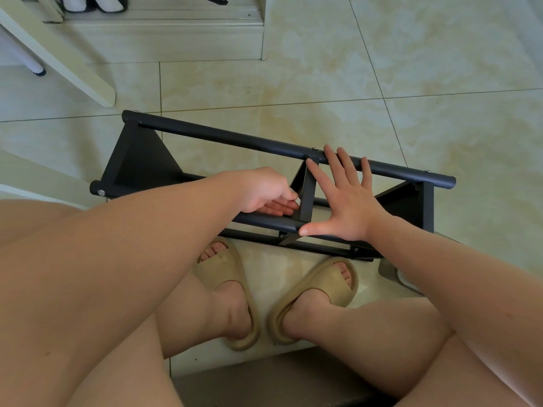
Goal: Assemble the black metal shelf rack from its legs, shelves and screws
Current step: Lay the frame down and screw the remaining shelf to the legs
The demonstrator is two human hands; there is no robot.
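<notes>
Nearest us, our feet in tan slippers (pixel 232 277) stand on the tiled floor (pixel 411 83), toes just short of the black rack (pixel 188 129), which lies on its side across our front. Its near leg (pixel 264 223), a round tube, runs left to right just past the toes.

The middle shelf (pixel 307 189) stands on edge between that tube and the far leg (pixel 396 168). Our left hand (pixel 266 190) has its fingers curled, thumb pressed to the shelf's left face. It seems to pinch the shelf's near corner, though something small may be hidden in the grip. Our right hand (pixel 343 201) lies flat, fingers straight and spread: thumb on the near leg, forefinger along the shelf's right face, the other tips on the far leg.

We judge the step to be squaring this shelf before fastening it. A screw (pixel 314 148) sits in the far leg just above the shelf's far corner. The flat hand should keep both tubes from rolling while the left nudges the near corner to its hole.

The shelf's sheet edges are thin, so fingers should stay out of the gap between shelf and tube. The end shelves, one left (pixel 141 163) and one right (pixel 411 201), box the hands in.

Beyond the far leg, tile stretches away to the right, giving room to turn the rack. A white slanted post (pixel 58 54) stands close to the left end.
</notes>
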